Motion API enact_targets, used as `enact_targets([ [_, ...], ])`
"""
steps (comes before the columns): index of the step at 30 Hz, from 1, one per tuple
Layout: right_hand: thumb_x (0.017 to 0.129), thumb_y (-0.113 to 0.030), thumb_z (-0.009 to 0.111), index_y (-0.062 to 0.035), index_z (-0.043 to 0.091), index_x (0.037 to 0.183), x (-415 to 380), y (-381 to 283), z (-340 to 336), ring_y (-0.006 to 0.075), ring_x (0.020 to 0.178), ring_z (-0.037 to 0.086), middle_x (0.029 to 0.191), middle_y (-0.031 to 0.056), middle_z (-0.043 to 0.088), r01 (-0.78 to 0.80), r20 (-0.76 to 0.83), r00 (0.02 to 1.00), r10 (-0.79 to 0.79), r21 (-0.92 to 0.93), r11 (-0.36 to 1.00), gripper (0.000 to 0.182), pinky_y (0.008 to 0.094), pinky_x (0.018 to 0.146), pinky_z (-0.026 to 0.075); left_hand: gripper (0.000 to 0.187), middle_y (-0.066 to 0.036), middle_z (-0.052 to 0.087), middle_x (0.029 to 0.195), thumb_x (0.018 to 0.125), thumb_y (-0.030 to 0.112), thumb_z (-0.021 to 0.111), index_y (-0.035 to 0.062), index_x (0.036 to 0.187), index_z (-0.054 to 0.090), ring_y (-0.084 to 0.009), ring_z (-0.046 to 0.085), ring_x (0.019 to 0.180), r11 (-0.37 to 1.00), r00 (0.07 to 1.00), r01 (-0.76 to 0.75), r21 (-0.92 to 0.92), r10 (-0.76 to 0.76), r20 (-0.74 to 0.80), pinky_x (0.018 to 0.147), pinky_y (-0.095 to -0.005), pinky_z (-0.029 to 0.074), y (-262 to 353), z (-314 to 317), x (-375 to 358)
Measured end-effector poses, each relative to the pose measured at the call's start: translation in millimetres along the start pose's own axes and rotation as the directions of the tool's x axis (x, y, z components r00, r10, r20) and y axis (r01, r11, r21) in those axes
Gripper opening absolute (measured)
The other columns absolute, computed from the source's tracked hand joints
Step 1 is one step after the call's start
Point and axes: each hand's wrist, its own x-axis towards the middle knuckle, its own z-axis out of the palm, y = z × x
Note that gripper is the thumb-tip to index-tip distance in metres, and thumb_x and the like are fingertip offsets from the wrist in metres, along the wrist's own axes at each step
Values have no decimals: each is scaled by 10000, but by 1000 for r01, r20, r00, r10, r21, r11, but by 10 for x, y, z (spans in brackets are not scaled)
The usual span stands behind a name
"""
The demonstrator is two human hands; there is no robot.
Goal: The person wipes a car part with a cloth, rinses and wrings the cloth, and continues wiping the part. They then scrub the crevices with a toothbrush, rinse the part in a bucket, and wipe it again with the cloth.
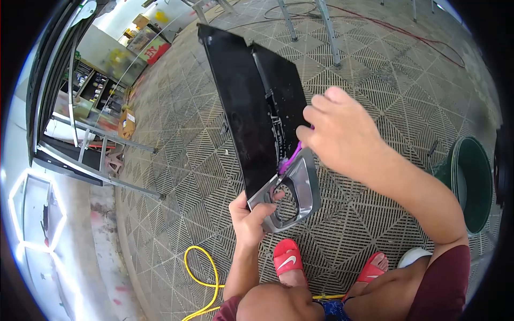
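A black plastic car trim panel [233,91] stands tilted before me, with drops of water on its surface. Its lower end is a grey bezel [308,187] around a round opening. My left hand [249,222] grips that lower end, the thumb on the near face and a finger showing through the opening. Pinched in my right hand [342,131] is a slim purple brush [292,158]. The brush's head touches the seam where the black panel meets the bezel. The right fingers partly hide its handle.
A dark green bucket [466,182] stands at right on the grated floor. A yellow hose [214,273] loops near my red sandals [289,257]. Metal stand legs [327,32] and a red hose [385,27] are ahead. At left are a metal rack [96,171] and a cardboard box [127,124].
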Motion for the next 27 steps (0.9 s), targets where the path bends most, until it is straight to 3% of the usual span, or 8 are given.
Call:
enact_targets([
  [2,800,-213,698,-139,738,738,-16,-15,-41,173,821,613,740,-1,618,-30,56,998,31,-7,1000,105,326,819,432,422,-133,745,994,727,-79,602,-87,1136,704,-178,697,844,997,1000,-13,82,13,-2,788,-294,547,5,-9,-23],
  [4,802,-229,711,-96,747,718,-42,-75,-96,241,761,711,759,115,731,-204,450,883,132,114,972,162,367,763,497,396,-107,750,940,728,-72,607,-77,1108,719,-131,672,786,986,999,-42,162,42,3,733,-250,512,29,-46,-26],
  [10,904,-330,719,-74,777,804,-186,85,45,336,768,737,764,157,734,-366,646,757,101,291,884,281,475,650,544,398,-61,734,911,706,-43,638,-67,1089,743,-89,607,759,947,986,-94,307,46,162,662,-225,454,-128,-135,-9],
  [12,864,-264,720,-87,764,782,-275,22,180,281,787,720,766,102,723,-347,617,772,151,211,914,201,414,736,538,418,-113,733,960,694,-64,610,-88,1095,726,-145,647,797,961,991,-2,278,-36,132,704,-275,543,-143,-153,17],
  [14,803,-204,697,-120,731,711,-336,62,254,209,814,667,762,32,673,-57,-54,997,59,40,998,129,342,821,492,434,-181,730,1013,678,-83,587,-112,1096,704,-236,701,872,971,977,211,-114,-209,31,825,-408,631,-142,-122,78],
  [15,757,-178,661,-160,697,664,-300,136,226,155,836,608,760,-23,619,-9,-125,992,7,-17,1000,102,304,868,436,446,-234,717,1069,665,-99,563,-128,1093,685,-325,721,955,950,970,244,-193,-238,54,913,-536,631,-59,-104,91],
  [19,755,-202,680,-171,719,690,-196,-82,224,134,843,615,765,-42,649,244,-28,970,-243,100,965,82,305,858,434,467,-258,713,1108,658,-110,551,-138,1106,682,-348,719,1000,957,953,256,-138,-226,201,918,-533,623,-71,-55,83],
  [27,769,-202,671,-140,723,662,-195,-19,40,150,784,638,705,-9,665,82,-70,994,-84,-32,996,134,308,842,433,482,-243,719,1088,646,-100,544,-133,1103,693,-338,721,996,979,966,198,-56,-185,182,923,-521,618,21,-145,98],
])
